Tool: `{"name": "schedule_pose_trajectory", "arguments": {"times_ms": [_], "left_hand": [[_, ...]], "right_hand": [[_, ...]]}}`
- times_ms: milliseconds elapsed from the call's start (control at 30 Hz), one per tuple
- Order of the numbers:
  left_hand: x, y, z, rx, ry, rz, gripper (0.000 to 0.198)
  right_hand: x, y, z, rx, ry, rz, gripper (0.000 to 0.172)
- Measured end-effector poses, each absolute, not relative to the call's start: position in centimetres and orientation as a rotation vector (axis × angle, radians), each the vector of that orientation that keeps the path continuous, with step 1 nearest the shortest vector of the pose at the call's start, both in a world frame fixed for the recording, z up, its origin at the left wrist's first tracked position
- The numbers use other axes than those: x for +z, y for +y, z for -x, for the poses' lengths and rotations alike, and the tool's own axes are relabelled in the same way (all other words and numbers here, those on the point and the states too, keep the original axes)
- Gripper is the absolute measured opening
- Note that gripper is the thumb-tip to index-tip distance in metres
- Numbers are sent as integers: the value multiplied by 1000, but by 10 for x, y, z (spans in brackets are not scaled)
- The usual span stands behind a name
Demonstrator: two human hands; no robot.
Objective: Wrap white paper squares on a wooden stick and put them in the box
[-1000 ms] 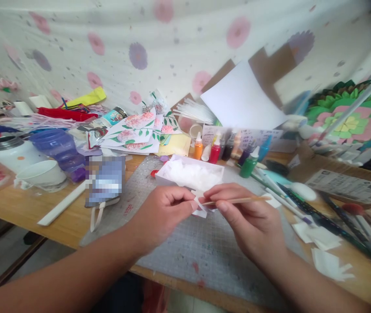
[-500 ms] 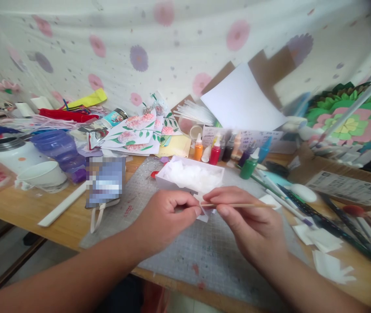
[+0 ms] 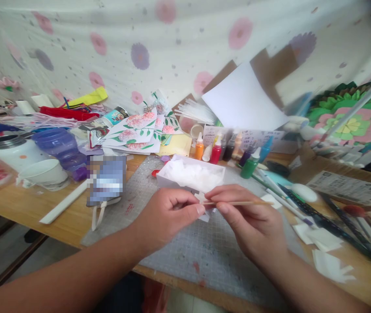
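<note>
Angling inward, the hands (image 3: pixel 168 217) (image 3: pixel 253 221) pinch white paper (image 3: pixel 204 216) (left) and a thin stick (image 3: pixel 247 203) (right).

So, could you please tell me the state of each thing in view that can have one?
Left hand: pinched on white paper.
Right hand: pinching the wooden stick.
White paper: partly hidden.
Wooden stick: held roughly level.
White box: open, holding white fluff.
Orange bottle: upright.
Red bottle: upright.
Green bottle: upright.
Cutting mat: flat, stained.
</note>
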State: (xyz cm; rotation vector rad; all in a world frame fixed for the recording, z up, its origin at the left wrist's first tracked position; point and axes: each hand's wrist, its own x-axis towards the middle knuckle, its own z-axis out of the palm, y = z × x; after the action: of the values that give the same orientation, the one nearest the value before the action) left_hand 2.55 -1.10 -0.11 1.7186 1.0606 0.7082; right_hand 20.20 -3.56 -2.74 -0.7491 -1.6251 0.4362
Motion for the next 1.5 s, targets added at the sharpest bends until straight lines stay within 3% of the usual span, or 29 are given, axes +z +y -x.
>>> {"name": "schedule_pose_trajectory", "arguments": {"times_ms": [700, 900, 1167, 1333, 1433, 1500], "left_hand": [[-6, -2, -16, 743, 1243, -1750, 26], [-8, -2, -16, 751, 1263, -1732, 26], [-4, -5, -19, 817, 1138, -1681, 25], [-5, -3, -19, 850, 1117, -1678, 19], [-8, -1, -18, 884, 1151, -1678, 15], [-9, 1, -17, 920, 1072, -1624, 27]], "right_hand": [[-57, 10, -227, 255, -1413, 1059, 12], [-42, -4, -225, 136, -1467, 1008, 8], [-27, -32, -205, 449, -1766, 704, 16], [-34, -31, -203, 481, -1574, 731, 21], [-38, -30, -203, 709, -1413, 649, 20], [-40, -30, -201, 869, -1318, 598, 17]]}}
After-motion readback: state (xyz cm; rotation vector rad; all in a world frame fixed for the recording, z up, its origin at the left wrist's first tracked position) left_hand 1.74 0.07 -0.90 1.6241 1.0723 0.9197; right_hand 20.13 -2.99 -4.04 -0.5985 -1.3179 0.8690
